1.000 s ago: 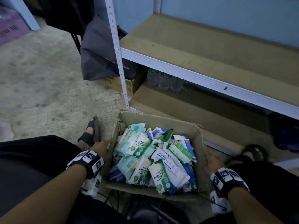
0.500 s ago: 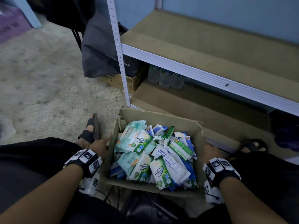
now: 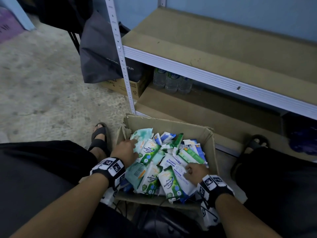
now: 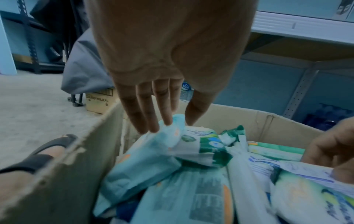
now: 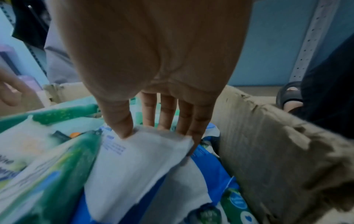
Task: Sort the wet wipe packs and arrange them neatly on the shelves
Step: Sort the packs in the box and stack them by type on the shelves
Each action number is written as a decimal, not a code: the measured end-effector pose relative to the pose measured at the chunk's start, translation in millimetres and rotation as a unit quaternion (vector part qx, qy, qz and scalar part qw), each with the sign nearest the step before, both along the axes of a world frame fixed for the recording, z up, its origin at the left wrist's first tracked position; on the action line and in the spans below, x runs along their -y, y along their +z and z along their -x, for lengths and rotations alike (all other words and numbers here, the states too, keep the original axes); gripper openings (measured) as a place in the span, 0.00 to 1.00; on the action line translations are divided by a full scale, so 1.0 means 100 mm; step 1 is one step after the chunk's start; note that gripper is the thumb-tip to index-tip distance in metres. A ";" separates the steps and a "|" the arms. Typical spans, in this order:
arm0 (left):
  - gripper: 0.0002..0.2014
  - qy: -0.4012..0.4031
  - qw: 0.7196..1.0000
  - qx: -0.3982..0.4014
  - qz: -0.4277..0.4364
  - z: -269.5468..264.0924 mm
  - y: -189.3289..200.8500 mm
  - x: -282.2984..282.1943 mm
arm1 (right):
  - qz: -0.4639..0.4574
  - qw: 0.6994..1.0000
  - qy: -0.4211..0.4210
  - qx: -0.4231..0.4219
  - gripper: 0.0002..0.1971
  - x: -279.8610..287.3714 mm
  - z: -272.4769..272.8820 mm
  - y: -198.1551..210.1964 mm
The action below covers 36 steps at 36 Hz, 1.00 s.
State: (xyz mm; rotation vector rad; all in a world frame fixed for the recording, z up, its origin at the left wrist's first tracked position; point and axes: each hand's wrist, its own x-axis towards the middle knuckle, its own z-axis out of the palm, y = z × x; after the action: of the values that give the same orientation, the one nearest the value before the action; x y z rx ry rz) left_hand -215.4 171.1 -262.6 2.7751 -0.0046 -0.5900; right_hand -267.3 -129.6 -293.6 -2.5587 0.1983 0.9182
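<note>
Packs fill the cardboard box (image 3: pixel 211 143) between my feet, a loose heap of soft, crinkly pouches that I judge light, squashy and slick. My right hand (image 3: pixel 195 172) pinches the near edge of a white and blue pack (image 5: pixel 134 159), thumb on top, fingers beneath. My left hand (image 3: pixel 126 152), fingers nearly straight, touches a pale teal pack (image 4: pixel 153 151) at far left without gripping. I'd grasp each across its flat body, not the flimsy seam. Beyond, the shelves (image 3: pixel 223 48) hold no packs yet.
</note>
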 end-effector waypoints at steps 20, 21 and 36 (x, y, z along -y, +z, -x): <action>0.20 -0.033 0.997 -0.065 -0.005 0.07 -0.19 0.10 | -0.014 0.999 0.000 0.032 0.14 0.05 -0.08 0.11; 0.17 -0.013 0.999 -0.042 -0.005 0.06 -0.21 0.09 | -0.017 0.999 0.000 0.042 0.13 0.06 -0.09 0.14; 0.33 0.070 0.994 -0.088 0.008 -0.05 -0.38 0.05 | -0.015 0.976 -0.119 0.182 0.10 0.50 -0.19 0.61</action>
State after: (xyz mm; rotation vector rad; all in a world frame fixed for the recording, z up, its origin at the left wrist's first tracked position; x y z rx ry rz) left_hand -210.7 166.3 -300.5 2.6711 0.2193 -0.7900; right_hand -248.7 -179.5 -232.3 -2.5496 0.3677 0.3529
